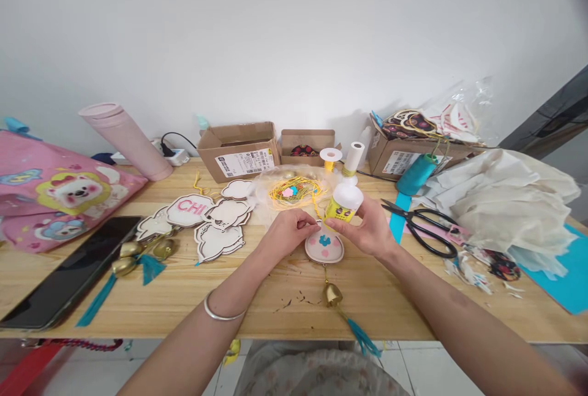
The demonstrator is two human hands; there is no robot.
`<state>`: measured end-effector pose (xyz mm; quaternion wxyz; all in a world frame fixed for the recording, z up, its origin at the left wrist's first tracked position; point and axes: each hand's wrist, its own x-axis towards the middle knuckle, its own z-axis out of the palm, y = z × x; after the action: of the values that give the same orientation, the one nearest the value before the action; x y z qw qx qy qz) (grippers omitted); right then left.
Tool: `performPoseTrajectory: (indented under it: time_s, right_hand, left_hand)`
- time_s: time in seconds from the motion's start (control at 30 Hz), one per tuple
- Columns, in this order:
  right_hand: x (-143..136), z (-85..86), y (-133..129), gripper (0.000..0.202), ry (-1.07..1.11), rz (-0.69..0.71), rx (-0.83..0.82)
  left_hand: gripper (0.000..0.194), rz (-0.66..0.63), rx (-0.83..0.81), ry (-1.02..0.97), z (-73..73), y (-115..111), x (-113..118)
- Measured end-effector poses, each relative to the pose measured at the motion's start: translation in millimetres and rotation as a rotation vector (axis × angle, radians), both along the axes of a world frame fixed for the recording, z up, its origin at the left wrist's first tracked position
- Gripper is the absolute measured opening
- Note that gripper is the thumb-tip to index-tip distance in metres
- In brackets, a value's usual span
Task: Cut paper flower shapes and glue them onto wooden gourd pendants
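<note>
My right hand [367, 227] is wrapped round a white glue bottle [344, 203] with a yellow label, tilted over the top of a small rounded white piece [324, 252]. That piece carries a blue flower and pink flowers, and lies flat on the wooden table. My left hand [294, 227] is at the piece's upper left edge, fingers pressed together; whatever is between them is too small to make out. Below the piece, a golden bell [331, 295] hangs on a cord with a teal tassel [362, 336] reaching the table's front edge.
White cloud-shaped pieces [220, 239], bells with teal tassels [124, 261] and a phone [68, 273] lie left. Behind stand cardboard boxes [239, 154] and a tray of yellow cord [294, 190]. Black scissors [429, 230], teal thread [417, 175] and crumpled white cloth [500, 200] are right.
</note>
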<state>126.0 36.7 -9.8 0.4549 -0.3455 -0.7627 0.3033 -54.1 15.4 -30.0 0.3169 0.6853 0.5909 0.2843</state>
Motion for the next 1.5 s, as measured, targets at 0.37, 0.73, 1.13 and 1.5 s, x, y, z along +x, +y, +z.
performPoseTrajectory:
  time_s: [0.37, 0.73, 1.13, 1.5]
  right_hand:
    - [-0.4, 2.0, -2.1, 0.03, -0.039, 0.009, 0.112]
    - [2.5, 2.7, -0.3, 0.035, -0.015, -0.029, 0.066]
    - [-0.4, 3.2, -1.1, 0.029, -0.039, 0.001, 0.083]
    - [1.1, 2.2, -1.7, 0.034, -0.045, -0.014, 0.072]
  left_hand:
    - [0.025, 0.0, -0.011, -0.005, -0.4, -0.1, -0.5]
    - [0.022, 0.001, 0.0, -0.003, -1.2, 0.3, -0.5]
    - [0.023, -0.001, -0.015, -0.007, -1.9, -0.2, -0.9]
    - [0.022, -0.008, -0.008, 0.014, 0.3, -0.6, -0.7]
